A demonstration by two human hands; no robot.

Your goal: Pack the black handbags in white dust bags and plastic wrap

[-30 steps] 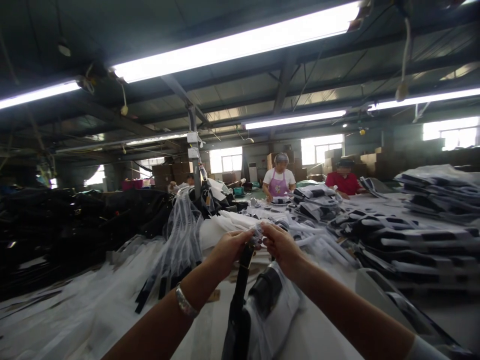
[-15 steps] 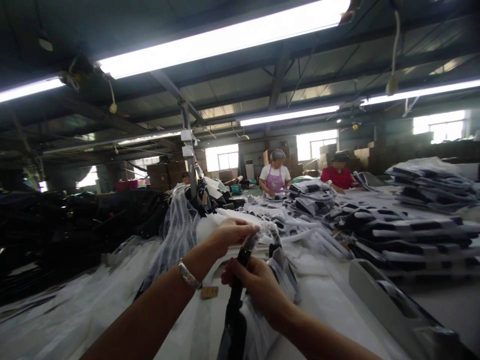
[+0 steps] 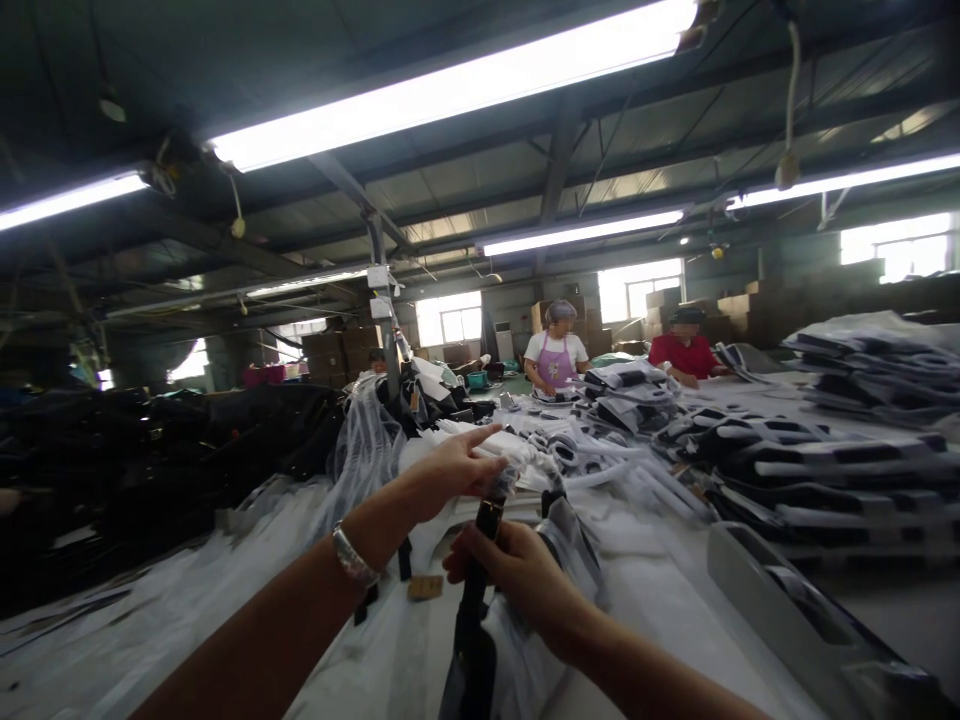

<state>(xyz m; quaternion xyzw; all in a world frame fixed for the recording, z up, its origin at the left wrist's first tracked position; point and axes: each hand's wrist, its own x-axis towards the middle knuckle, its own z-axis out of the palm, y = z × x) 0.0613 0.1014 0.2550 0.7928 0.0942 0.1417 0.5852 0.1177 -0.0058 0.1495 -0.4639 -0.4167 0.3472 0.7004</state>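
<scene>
My right hand (image 3: 517, 575) is closed round a black strap (image 3: 474, 590) that stands up from the bottom of the head view. A thin gold-coloured edge shows near the strap's upper end, and clear plastic wrap (image 3: 504, 485) covers that end. Just left of the wrap is my left hand (image 3: 457, 465), its index finger stretched out and its fingers apart. Whether its lower fingers touch the plastic I cannot tell. Behind my right wrist lies a grey-and-white wrapped piece (image 3: 574, 545). A small brown tag (image 3: 425, 587) rests on the table below my left hand.
Stacks of black-and-white padded pieces (image 3: 840, 490) fill the right side, beside a grey slotted holder (image 3: 780, 590). Black goods (image 3: 150, 470) are heaped at the left, clear plastic sheeting (image 3: 247, 570) nearer. Two people work across the table (image 3: 637, 610).
My left hand has let go of the plastic wrap at the strap's end, and its fingers have spread. My right hand keeps its hold on the strap. The view has shifted slightly.
</scene>
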